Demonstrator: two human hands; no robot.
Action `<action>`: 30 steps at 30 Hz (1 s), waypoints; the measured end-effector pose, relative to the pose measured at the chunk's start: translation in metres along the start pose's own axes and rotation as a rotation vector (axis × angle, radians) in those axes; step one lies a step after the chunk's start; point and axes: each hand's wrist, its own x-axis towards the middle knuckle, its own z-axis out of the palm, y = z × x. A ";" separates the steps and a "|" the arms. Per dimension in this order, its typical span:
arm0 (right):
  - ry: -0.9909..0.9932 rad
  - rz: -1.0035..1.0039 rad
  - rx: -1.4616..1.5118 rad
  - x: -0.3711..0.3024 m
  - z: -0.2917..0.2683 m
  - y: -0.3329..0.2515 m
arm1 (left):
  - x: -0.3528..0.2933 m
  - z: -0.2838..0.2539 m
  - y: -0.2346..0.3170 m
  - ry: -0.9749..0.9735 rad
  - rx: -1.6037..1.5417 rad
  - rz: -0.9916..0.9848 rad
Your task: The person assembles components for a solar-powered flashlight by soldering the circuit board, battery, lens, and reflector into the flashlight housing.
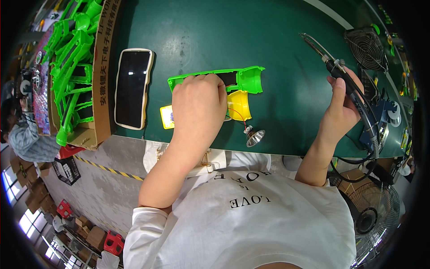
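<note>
My left hand (199,105) is closed over a green plastic housing half (251,80) on the table. Its fingertips are bent down out of sight, so what they pinch is hidden. Beside the hand lies a yellow funnel-shaped part (240,106), with a thin red wire running across it to a small silver reflector lamp (255,138) near the table's front edge. A yellow piece with a white face (167,117) shows from under the left hand. At the right, my right hand (342,98) grips a soldering iron (333,67) with a wire-feed tube; the tip points up-left, away from the housing.
A phone (132,88) lies on the green table (215,36), next to a cardboard box (102,76) full of green housings (74,71). On the right are a black square fan (366,48), a blue device with a white reel (393,113) and a black cable (358,160).
</note>
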 end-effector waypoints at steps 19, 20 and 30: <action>0.048 0.052 0.070 -0.001 -0.005 0.005 | -0.002 -0.001 0.001 0.014 -0.040 -0.010; 0.046 0.052 0.070 0.000 -0.005 0.005 | -0.002 -0.002 0.001 0.014 -0.040 -0.011; 0.067 0.092 0.206 -0.005 -0.006 0.004 | -0.002 -0.003 -0.001 0.006 -0.062 0.006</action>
